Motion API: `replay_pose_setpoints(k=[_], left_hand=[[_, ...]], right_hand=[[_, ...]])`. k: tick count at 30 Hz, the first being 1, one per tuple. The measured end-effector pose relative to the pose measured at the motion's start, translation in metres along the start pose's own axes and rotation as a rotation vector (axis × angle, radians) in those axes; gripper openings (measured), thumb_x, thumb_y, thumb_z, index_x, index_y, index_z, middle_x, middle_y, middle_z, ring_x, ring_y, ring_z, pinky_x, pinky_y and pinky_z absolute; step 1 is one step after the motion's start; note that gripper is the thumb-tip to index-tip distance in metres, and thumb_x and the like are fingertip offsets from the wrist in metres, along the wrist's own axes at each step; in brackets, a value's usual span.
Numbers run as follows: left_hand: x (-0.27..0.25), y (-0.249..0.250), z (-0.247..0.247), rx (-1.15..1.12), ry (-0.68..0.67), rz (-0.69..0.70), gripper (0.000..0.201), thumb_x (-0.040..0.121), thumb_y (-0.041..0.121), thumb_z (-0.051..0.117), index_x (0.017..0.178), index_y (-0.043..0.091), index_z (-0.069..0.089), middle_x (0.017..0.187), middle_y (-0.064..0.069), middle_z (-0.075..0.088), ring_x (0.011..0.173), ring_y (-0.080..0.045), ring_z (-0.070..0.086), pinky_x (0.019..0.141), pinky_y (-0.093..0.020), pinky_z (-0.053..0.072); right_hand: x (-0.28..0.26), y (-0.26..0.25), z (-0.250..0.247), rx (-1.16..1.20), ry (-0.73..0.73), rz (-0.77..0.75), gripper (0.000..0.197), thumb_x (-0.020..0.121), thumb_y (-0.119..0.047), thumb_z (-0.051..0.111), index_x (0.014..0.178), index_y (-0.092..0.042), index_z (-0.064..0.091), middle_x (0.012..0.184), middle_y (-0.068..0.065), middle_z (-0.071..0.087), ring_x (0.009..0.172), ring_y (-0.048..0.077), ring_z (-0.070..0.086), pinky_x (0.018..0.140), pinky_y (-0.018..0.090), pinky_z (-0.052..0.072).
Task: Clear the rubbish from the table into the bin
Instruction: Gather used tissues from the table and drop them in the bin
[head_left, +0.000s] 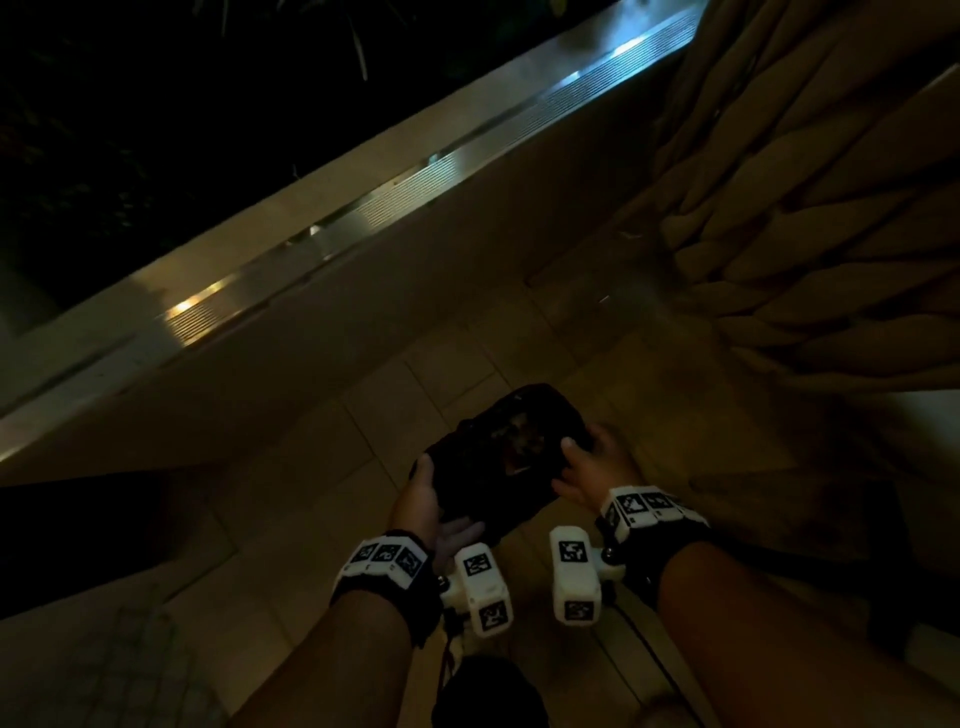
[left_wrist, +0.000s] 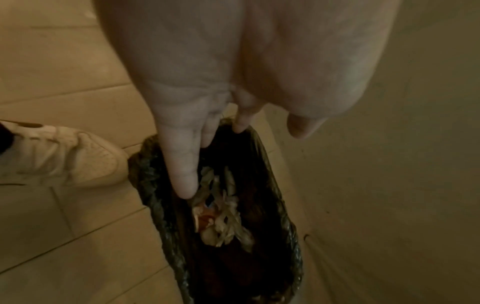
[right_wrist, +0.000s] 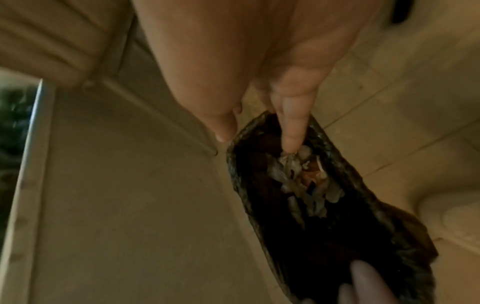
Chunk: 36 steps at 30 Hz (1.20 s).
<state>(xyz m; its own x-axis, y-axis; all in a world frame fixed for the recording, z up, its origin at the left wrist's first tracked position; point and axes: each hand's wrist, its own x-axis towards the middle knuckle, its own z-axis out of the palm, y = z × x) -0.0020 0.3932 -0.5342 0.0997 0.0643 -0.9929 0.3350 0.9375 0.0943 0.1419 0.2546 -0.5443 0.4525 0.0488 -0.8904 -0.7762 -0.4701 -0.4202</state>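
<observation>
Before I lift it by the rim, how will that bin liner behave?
Probably floppy: the liner is thin and wrinkled, and its rim folds where both hands hold it. Likely light, since only a small heap of rubbish lies inside. Expect sagging.

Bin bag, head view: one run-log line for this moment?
left hand: holds bin bag rim | right hand: holds opposite rim | bag: open, rubbish inside | floor: tiled

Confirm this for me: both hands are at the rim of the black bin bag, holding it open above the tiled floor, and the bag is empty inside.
Not empty. Both wrist views show crumpled rubbish inside the black bin bag. The rest stands: the left hand and right hand are at its rim above the tiled floor.
</observation>
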Motion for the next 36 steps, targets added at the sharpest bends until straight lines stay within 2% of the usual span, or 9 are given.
replay_pose_setpoints(k=[3, 5, 10, 13, 16, 20, 26, 32, 36], left_hand=[[-0.022, -0.002, -0.004, 0.105, 0.050, 0.018, 0.071, 0.097, 0.058, 0.039, 0.150, 0.012, 0.031, 0.148, -0.019, 0.041, 0.122, -0.039, 0.051, 0.084, -0.047, 0.053], [-0.049, -0.002, -0.009, 0.164, 0.073, 0.039, 0.065, 0.101, 0.050, 0.037, 0.150, 0.007, 0.031, 0.147, -0.022, 0.041, 0.127, -0.040, 0.048, 0.096, -0.049, 0.048], [-0.145, -0.001, -0.028, 0.426, 0.093, 0.106, 0.051, 0.101, 0.033, 0.048, 0.143, 0.005, 0.040, 0.124, -0.023, 0.055, 0.101, -0.035, 0.058, 0.076, -0.041, 0.052], [-0.212, -0.001, -0.036, 0.581, 0.082, 0.163, 0.042, 0.102, 0.032, 0.046, 0.134, 0.005, 0.045, 0.115, -0.020, 0.058, 0.100, -0.035, 0.059, 0.085, -0.043, 0.051], [-0.274, 0.001, -0.037, 0.744, 0.055, 0.267, 0.036, 0.102, 0.031, 0.048, 0.126, 0.006, 0.048, 0.112, -0.024, 0.061, 0.095, -0.036, 0.062, 0.079, -0.044, 0.052], [-0.351, 0.002, -0.007, 0.941, -0.002, 0.326, 0.027, 0.100, 0.032, 0.052, 0.117, 0.012, 0.057, 0.110, -0.025, 0.063, 0.091, -0.034, 0.062, 0.074, -0.041, 0.052], [-0.435, -0.056, 0.080, 1.309, -0.176, 0.561, 0.020, 0.101, 0.022, 0.048, 0.110, 0.009, 0.060, 0.104, -0.022, 0.064, 0.082, -0.027, 0.062, 0.067, -0.031, 0.050], [-0.482, -0.150, 0.169, 1.596, -0.397, 0.699, 0.011, 0.099, 0.029, 0.052, 0.104, 0.025, 0.061, 0.096, -0.007, 0.066, 0.084, -0.018, 0.065, 0.071, -0.030, 0.055], [-0.488, -0.203, 0.214, 1.881, -0.355, 1.029, 0.012, 0.095, 0.033, 0.058, 0.107, 0.031, 0.057, 0.095, 0.005, 0.060, 0.081, -0.010, 0.061, 0.062, -0.024, 0.053]], right_hand=[[-0.017, -0.007, -0.007, -0.280, 0.043, 0.001, 0.050, 0.092, -0.030, 0.059, 0.140, -0.027, 0.044, 0.139, 0.009, 0.051, 0.117, 0.035, 0.055, 0.093, 0.042, 0.050], [-0.043, -0.016, -0.008, -0.473, 0.065, -0.013, 0.048, 0.092, -0.031, 0.059, 0.137, -0.022, 0.049, 0.135, 0.009, 0.054, 0.117, 0.033, 0.055, 0.099, 0.041, 0.047], [-0.144, -0.051, 0.006, -0.502, -0.146, -0.035, 0.037, 0.094, -0.027, 0.056, 0.125, -0.009, 0.058, 0.108, 0.010, 0.057, 0.106, 0.031, 0.060, 0.099, 0.042, 0.048], [-0.219, -0.072, 0.004, -0.451, -0.243, -0.113, 0.040, 0.091, -0.033, 0.058, 0.128, -0.017, 0.057, 0.113, 0.007, 0.063, 0.102, 0.026, 0.063, 0.095, 0.040, 0.052], [-0.300, -0.089, -0.022, -0.389, -0.290, -0.212, 0.025, 0.089, -0.037, 0.060, 0.111, -0.025, 0.062, 0.107, 0.008, 0.067, 0.097, 0.026, 0.067, 0.084, 0.042, 0.058], [-0.395, -0.102, -0.100, -0.413, -0.347, -0.442, 0.020, 0.089, -0.036, 0.061, 0.108, -0.030, 0.062, 0.097, 0.000, 0.067, 0.091, 0.020, 0.067, 0.085, 0.042, 0.057], [-0.505, -0.052, -0.275, -0.288, -0.301, -0.443, 0.009, 0.096, -0.017, 0.055, 0.101, -0.012, 0.060, 0.080, 0.005, 0.065, 0.065, 0.013, 0.063, 0.054, 0.023, 0.052], [-0.538, 0.040, -0.409, -0.185, 0.017, -0.331, 0.009, 0.094, -0.019, 0.057, 0.094, -0.017, 0.065, 0.080, 0.007, 0.067, 0.066, 0.020, 0.066, 0.059, 0.032, 0.053], [-0.517, 0.069, -0.445, -0.439, 0.258, -0.428, 0.006, 0.090, -0.033, 0.062, 0.095, -0.032, 0.058, 0.082, -0.004, 0.063, 0.071, 0.011, 0.063, 0.062, 0.021, 0.047]])
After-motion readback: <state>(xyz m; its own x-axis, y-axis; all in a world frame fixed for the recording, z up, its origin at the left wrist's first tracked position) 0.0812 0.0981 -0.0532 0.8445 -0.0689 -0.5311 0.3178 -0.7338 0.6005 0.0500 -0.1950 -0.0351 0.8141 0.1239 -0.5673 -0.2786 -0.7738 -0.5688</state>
